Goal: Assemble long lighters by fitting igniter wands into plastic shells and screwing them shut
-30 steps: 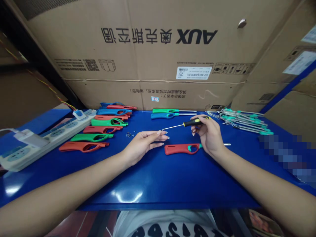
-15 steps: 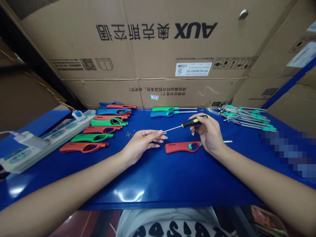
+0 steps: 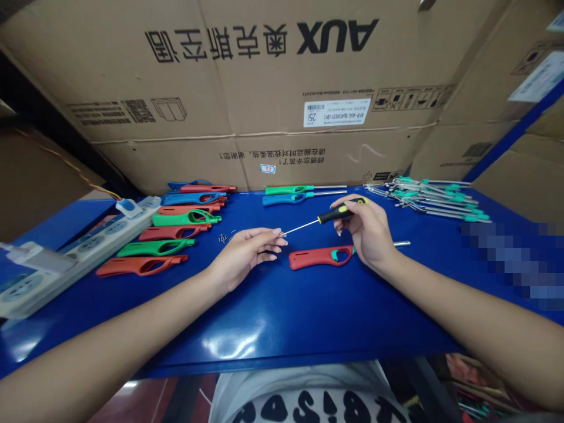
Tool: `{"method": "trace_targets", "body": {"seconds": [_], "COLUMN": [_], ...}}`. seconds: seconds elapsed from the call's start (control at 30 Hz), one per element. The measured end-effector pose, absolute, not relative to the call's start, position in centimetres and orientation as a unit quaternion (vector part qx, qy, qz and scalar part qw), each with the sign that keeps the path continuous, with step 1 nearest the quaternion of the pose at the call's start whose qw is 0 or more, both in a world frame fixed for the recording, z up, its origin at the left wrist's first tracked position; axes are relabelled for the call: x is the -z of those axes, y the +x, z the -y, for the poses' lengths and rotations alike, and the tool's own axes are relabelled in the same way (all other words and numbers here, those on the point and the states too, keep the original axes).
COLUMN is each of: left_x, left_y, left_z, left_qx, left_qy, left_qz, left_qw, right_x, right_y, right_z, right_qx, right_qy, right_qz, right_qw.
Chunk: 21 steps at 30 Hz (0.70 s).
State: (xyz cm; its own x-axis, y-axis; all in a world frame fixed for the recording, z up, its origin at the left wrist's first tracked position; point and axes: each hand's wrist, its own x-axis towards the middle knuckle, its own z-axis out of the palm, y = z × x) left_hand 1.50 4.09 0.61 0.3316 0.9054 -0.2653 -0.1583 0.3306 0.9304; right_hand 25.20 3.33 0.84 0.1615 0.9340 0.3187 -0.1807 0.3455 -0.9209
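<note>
My right hand [image 3: 369, 226] grips the black-and-yellow handle of a screwdriver [image 3: 302, 227], its thin shaft slanting down to the left. The thumb and fingertips of my left hand [image 3: 247, 252] are pinched together at the screwdriver's tip; whatever they hold there is too small to make out. Beneath the screwdriver a red long-nosed lighter [image 3: 315, 257] lies on the blue table [image 3: 282, 317], its metal tube partly hidden behind my right hand. A few small screws [image 3: 224, 237] lie just beyond my left hand.
Several red, green and blue lighter shells [image 3: 165, 247] line the left, beside a white power strip [image 3: 83, 255]. A green lighter [image 3: 288, 190] and a blue lighter [image 3: 286, 200] lie at the back. Metal tubes with teal parts [image 3: 434, 197] are heaped at right. A cardboard box [image 3: 264, 117] stands behind.
The view has shifted slightly, so everything sits a little further left and higher. Both hands keep the same hold, with the screwdriver tip still at my left fingertips.
</note>
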Motion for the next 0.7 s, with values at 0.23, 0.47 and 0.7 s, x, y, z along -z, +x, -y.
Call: {"method": "trace_targets", "body": {"seconds": [0.23, 0.47, 0.7], "left_x": [-0.8, -0.66, -0.54], "left_y": [1.51, 1.52, 1.51], "left_z": [-4.09, -4.16, -3.95], "left_qx": [-0.384, -0.385, -0.409], "left_qy": [0.432, 0.437, 0.546], "left_qz": [-0.445, -0.435, -0.444], "left_qw": [0.684, 0.686, 0.581], "right_x": [-0.73, -0.67, -1.0], "right_y": [25.34, 25.3, 25.32], "right_z": [-3.51, -3.41, -3.41], "right_qx": [-0.408, -0.416, -0.414], "right_qy": [-0.393, -0.376, -0.379], "right_qz": [0.498, 0.49, 0.481], "right_qw": [0.657, 0.667, 0.673]}}
